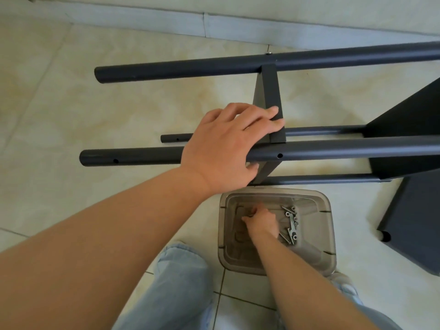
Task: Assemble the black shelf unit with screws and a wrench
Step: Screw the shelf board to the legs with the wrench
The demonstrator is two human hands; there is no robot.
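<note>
The left hand (223, 144) lies across the near pole (333, 148) of the shelf unit, fingers spread and draped over the narrow black panel (267, 91) that stands between the poles, thumb tucked under the pole. It is steadying the frame, not carrying it. The right hand (260, 221) is down inside a smoky plastic bin (331, 234) on the floor just in front of the frame, fingers curled at the bin's bottom. It may be picking up a screw, but whether it has one I cannot tell.

A small heap of screws (291, 225) lies against the bin's right side, just beside that hand. Something flat and silvery among them may be the wrench.

The unit lies on its side on the tiled floor (71, 103), with the far pole (190, 67) parallel to the near one and two thinner-looking poles lower down. Open screw holes show in the near pole, one just beside the panel. A loose dark panel (409, 225) lies to the right.

The poles look like painted steel tube: stiff, smooth, probably light enough for one hand but inclined to roll. A hold close to the joint, as now, should keep hole and panel aligned. The screws are small and slippery, so a fingertip pinch suits them.
</note>
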